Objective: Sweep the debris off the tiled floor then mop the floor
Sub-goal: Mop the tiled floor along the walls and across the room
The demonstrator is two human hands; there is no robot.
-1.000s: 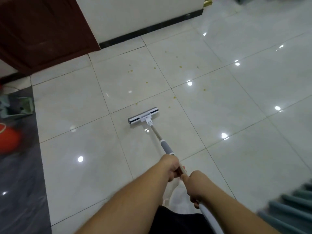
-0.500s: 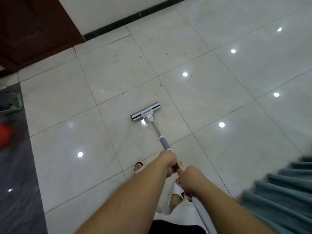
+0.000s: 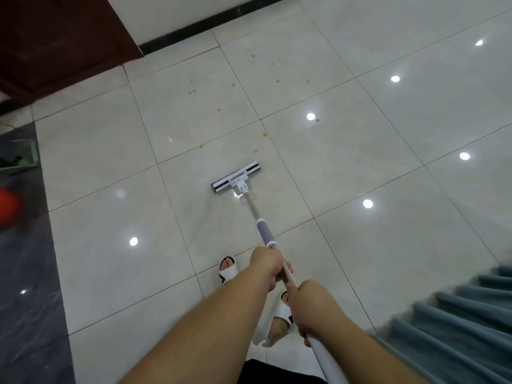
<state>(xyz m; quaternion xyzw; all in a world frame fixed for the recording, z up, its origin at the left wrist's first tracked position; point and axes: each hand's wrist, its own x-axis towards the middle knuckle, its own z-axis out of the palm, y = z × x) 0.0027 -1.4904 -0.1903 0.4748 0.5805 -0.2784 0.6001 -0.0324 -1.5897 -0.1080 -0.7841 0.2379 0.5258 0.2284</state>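
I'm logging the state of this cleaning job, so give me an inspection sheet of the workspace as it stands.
Surface: glossy pale tiled floor, reflecting ceiling lights.
Job's things: flat mop head lies on the floor; its pole runs back to the hands.
Clutter: small yellow debris specks scattered beyond the mop head, not yet reached.
Hands: left hand grips the pole ahead of the right hand, which grips it too.
Cables: nothing seen.
Surroundings: dark wooden door, black skirting, blue-grey curtain, blurred red object, white slippers.
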